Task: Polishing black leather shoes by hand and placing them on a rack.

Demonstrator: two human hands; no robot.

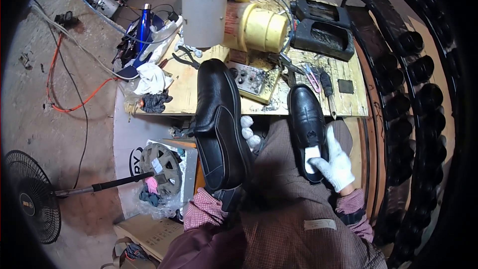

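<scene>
A black leather slip-on shoe [217, 104] is held up close on the left, toe pointing away. My left sleeve [204, 209] ends under its heel; the shoe hides my left hand and its fingers. On the right, my right hand [336, 165], in a white glove, grips a second black slip-on shoe [306, 112] by its heel end. The thumb presses at the shoe's opening, over a pale insole [312, 158]. That shoe's toe reaches the near edge of the workbench [181, 87], above my lap.
A yellow-and-grey machine [259, 25] stands on the bench. Near it lie black trays [323, 37], pliers [186, 57], pink-handled snips [312, 77] and a metal control box [247, 79]. Racks of black shoes [420, 69] line the right. A fan [32, 197] stands at left.
</scene>
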